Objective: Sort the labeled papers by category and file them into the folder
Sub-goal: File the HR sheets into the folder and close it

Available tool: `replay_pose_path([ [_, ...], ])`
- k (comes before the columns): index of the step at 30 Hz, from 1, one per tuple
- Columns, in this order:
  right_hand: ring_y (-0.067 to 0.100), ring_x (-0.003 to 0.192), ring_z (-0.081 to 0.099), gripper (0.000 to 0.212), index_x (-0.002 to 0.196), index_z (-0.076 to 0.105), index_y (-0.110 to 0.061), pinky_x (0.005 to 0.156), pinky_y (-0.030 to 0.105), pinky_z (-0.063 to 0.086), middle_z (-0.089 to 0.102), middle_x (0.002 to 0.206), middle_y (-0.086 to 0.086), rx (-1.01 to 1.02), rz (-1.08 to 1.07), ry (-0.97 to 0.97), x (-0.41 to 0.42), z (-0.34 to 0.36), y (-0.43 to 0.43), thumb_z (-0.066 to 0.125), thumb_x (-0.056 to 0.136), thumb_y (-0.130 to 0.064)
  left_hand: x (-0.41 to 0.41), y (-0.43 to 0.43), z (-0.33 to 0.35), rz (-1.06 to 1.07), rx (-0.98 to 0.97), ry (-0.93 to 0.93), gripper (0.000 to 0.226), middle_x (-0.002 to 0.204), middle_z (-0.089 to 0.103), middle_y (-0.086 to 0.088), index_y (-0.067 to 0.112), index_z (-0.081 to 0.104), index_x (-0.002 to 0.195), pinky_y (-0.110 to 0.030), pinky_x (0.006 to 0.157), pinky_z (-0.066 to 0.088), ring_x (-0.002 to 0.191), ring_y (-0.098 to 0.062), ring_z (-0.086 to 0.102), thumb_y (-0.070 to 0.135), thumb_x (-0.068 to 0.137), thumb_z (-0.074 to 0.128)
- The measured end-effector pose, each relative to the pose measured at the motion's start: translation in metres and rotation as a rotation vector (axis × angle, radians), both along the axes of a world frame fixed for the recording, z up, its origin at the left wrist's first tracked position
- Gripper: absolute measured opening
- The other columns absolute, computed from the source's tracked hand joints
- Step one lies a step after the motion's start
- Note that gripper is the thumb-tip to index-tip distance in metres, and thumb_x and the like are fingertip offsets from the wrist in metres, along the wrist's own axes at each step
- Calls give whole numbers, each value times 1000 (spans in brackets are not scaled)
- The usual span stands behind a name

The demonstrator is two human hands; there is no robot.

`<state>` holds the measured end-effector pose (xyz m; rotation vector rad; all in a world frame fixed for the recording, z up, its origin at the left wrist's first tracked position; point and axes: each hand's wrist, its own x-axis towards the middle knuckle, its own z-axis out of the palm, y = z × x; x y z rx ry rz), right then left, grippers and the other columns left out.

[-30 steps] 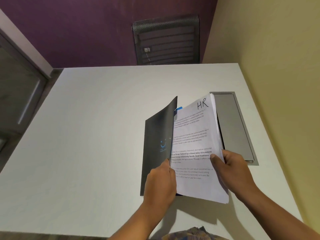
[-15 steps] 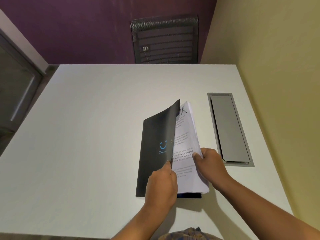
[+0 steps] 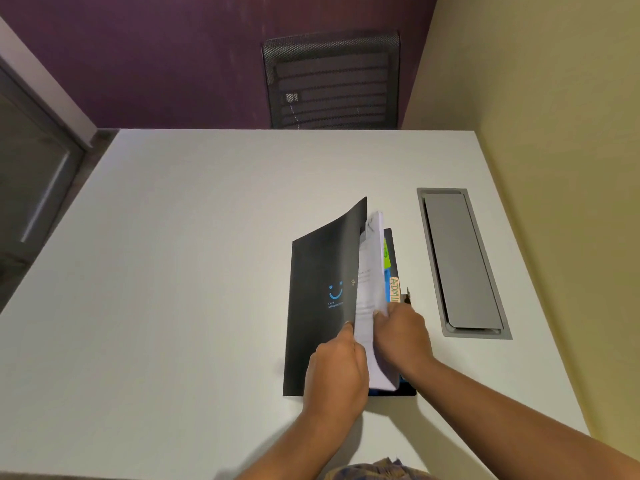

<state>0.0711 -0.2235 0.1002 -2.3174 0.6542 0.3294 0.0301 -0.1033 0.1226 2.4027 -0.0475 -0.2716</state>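
At four o'clock, left hand (image 3: 337, 368) pinches black card folder (image 3: 322, 271) ajar; right hand (image 3: 403, 336) grips white paper sheaf (image 3: 370, 271): filing step, apparently; next, seat it squarely.

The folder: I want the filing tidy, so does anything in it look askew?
Only the paper stack: it stands on edge between the raised cover and the back, pinched by the right hand, not lying flat. The left hand holds the cover. Nothing looks torn.
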Motion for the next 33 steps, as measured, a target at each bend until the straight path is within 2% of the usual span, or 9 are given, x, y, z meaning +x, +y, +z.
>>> replay_pose_path([
  [5,30,109,62,31,114,60,-7,81,32,50,64,123,14,-37,168,169,5,-5,2,54,99,-33,-2,-4,0,-44,111,29,46,108,72,-4,15,38,150,-31,82,55,92,-19,69,23,105,35],
  [8,26,98,62,19,101,57,-9,79,32,51,63,104,12,-45,196,197,12,-5,5,54,99,-28,-4,-10,2,-75,143,44,47,108,71,1,17,35,151,-25,83,53,94,-14,68,30,105,35],
  [13,22,96,58,22,107,55,-9,80,31,50,63,111,10,17,212,310,24,-11,-3,59,96,-27,1,-21,-2,-23,34,59,42,111,71,-1,15,46,145,-23,88,54,97,-13,67,23,105,36],
  [18,16,86,61,31,89,59,-17,72,30,48,61,85,-5,52,-21,-44,16,-7,-30,59,93,-47,8,-37,-10,13,-75,92,39,100,72,-6,11,50,141,-26,78,58,89,-19,71,20,104,40],
  [22,18,75,62,51,68,59,-1,69,31,50,65,68,11,198,6,-19,14,-12,-38,59,94,-44,13,-51,-18,-28,-132,84,32,96,72,0,15,55,131,-19,71,55,81,-13,69,22,104,40],
  [25,14,59,50,42,57,43,-11,54,27,36,52,57,2,90,22,-45,19,-23,-50,63,91,-24,19,-55,-28,-107,-60,111,39,117,69,-2,18,47,139,-33,86,54,102,-20,67,33,102,42],
  [27,17,56,44,41,56,40,-15,54,29,32,46,55,1,133,11,34,19,-37,-63,65,88,-21,25,-47,-40,-156,11,110,51,139,58,-2,17,44,144,-32,101,46,125,-20,56,41,100,47],
  [30,20,58,50,23,59,56,-5,59,29,38,55,59,11,206,-18,237,14,-56,-84,62,76,-19,40,-21,-64,-177,37,96,61,150,45,-1,15,44,144,-29,110,35,139,-18,41,46,93,58],
  [33,21,60,58,20,67,67,7,59,32,45,67,70,24,209,-91,289,9,-69,-104,54,78,-5,57,9,-90,-190,223,123,94,162,23,-10,12,29,152,-36,121,22,151,-26,18,60,81,66],
])
